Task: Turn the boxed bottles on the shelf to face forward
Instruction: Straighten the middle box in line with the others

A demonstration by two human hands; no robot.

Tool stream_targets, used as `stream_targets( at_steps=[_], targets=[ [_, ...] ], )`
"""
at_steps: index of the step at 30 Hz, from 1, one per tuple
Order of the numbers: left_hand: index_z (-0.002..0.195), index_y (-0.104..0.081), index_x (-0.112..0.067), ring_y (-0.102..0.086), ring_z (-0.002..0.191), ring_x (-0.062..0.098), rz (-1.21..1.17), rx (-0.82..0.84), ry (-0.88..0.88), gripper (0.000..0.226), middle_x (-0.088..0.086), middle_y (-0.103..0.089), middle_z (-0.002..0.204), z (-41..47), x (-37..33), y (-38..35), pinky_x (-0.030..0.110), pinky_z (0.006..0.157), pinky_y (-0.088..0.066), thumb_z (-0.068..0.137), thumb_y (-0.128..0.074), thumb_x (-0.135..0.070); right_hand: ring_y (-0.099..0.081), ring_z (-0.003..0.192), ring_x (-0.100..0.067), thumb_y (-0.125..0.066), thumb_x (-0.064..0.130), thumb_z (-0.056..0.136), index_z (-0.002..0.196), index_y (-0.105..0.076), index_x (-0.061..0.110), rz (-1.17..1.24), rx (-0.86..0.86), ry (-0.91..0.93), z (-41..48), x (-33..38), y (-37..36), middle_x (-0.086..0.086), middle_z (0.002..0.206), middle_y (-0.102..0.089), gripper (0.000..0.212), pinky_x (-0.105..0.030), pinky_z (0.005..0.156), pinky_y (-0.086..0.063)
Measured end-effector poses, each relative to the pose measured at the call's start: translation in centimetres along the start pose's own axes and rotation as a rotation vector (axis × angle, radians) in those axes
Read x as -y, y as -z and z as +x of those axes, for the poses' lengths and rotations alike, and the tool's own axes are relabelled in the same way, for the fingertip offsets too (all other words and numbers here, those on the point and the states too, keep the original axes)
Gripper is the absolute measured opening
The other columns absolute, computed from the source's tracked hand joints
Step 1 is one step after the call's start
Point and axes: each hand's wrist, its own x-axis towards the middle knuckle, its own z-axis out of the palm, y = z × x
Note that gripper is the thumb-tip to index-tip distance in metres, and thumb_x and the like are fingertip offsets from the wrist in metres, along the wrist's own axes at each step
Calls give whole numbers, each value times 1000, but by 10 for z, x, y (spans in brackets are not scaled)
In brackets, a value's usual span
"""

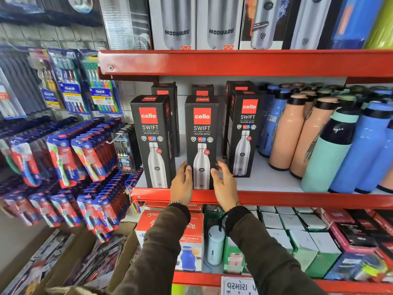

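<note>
The middle Cello Swift box (201, 143) stands upright at the front edge of the red shelf (276, 198), front face forward, gripped low down between the left hand (182, 184) and the right hand (225, 184), thumbs on its face. A left Cello Swift box (151, 141) stands just beside it; a right Cello Swift box (244, 133) sits further back, all 3 reading "cello SWIFT VACUSTEEL BOTTLE". More black boxes (164, 90) stand behind. Loose blue, peach and mint bottles (331, 141) crowd the right side. Above are Modware boxes (197, 24); left hang Oral-B toothbrush packs (85, 86).
</note>
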Motion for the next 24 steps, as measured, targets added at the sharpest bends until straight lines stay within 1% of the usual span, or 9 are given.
stream_targets(
  at_steps=[5, 8, 10, 13, 14, 16, 18, 21, 24],
  targets=[
    [142, -50, -25, -57, 127, 21, -20, 30, -15, 42, 2, -63, 136, -1, 0, -3, 22, 96, -35, 105, -39, -40, -53, 114, -7, -47, 27, 101, 140, -46, 24, 3, -13, -7, 1, -3, 4, -2, 135, -59, 39, -11, 88, -38],
    [143, -50, -22, -56, 128, 19, -59, 42, -17, 42, 2, -63, 135, -1, -1, -3, 23, 98, -36, 106, -40, -37, -55, 122, -14, -48, 27, 101, 140, -46, 24, 9, 0, 4, 2, -3, 6, -4, 135, -60, 39, -23, 99, -39],
    [145, -49, -20, -55, 130, 18, -77, 48, -12, 42, 1, -62, 137, -2, -2, -2, 23, 101, -36, 106, -40, -35, -55, 124, -15, -48, 27, 101, 140, -46, 24, 13, 8, 2, 2, -3, 6, -4, 136, -59, 39, -24, 101, -38],
    [144, -50, -20, -54, 130, 15, -107, 39, -39, 41, -4, -61, 134, -6, -4, -3, 25, 104, -38, 107, -40, -30, -55, 118, -9, -49, 27, 101, 141, -45, 25, 28, 21, 2, 2, -5, 8, -3, 138, -57, 40, -11, 94, -38],
    [145, -49, -19, -54, 130, 15, -123, 23, -49, 41, -5, -60, 136, -9, -5, -5, 25, 105, -38, 107, -40, -28, -55, 114, -6, -49, 28, 101, 141, -45, 26, 42, 24, 2, 2, -6, 10, -2, 139, -57, 40, -2, 88, -37],
    [146, -47, -17, -52, 134, 16, -177, -41, -52, 42, -1, -57, 143, -17, -6, -13, 28, 111, -39, 106, -42, -26, -57, 108, -5, -50, 28, 101, 141, -45, 27, 69, 15, 3, 1, -9, 14, 1, 138, -55, 40, 4, 79, -38],
    [145, -47, -16, -49, 135, 18, -214, -182, -67, 41, 1, -54, 143, -29, -3, -24, 38, 116, -39, 105, -44, -23, -59, 109, -9, -50, 27, 101, 140, -46, 26, 88, -25, 17, 1, -11, 22, 1, 137, -56, 39, -1, 82, -40],
    [134, -53, -21, -51, 124, 21, -210, -420, -166, 33, -7, -54, 127, -51, 2, -44, 50, 106, -43, 103, -44, -17, -57, 115, -13, -52, 22, 100, 137, -48, 22, 86, -112, 39, 6, -18, 39, -2, 133, -56, 37, -14, 89, -41],
    [123, -56, -30, -55, 115, 17, -199, -373, -310, 24, -14, -56, 116, -66, -3, -67, 46, 100, -45, 103, -43, -24, -54, 115, -12, -53, 21, 99, 136, -49, 22, 69, -189, 32, 15, -31, 61, -1, 128, -55, 37, -11, 87, -39]
  ],
)
